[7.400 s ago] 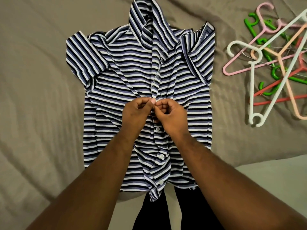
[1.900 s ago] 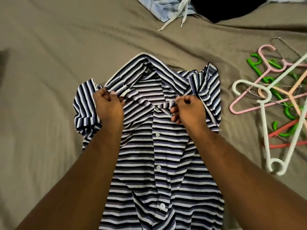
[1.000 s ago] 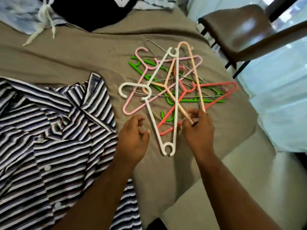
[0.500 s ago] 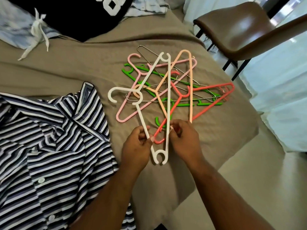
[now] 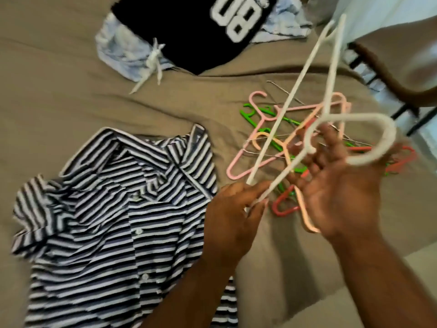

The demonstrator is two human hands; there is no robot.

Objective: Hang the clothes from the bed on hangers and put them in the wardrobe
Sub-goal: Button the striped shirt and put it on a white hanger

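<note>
The left hand (image 5: 231, 216) pinched one corner of a thin white plastic hanger (image 5: 390, 136), holding it up off the bed (image 5: 59, 79). Its long straight arms slanted away and its thick curved hook hung in front of the right hand (image 5: 343, 192). That hand was spread, fingers fairly straight; I couldn't tell whether they touched the hook. Beneath lay a tangle of hangers (image 5: 230, 172), pink, green, red and peach plastic with bare wire among them. The striped shirt (image 5: 106, 221), soft, rumpled and buttoned, lay flat on the creased tan sheet to the left. Further back sat a black jersey (image 5: 189, 31) with white numerals over a pale blue garment (image 5: 118, 48), with a brown chair (image 5: 402, 55) beyond.
</note>
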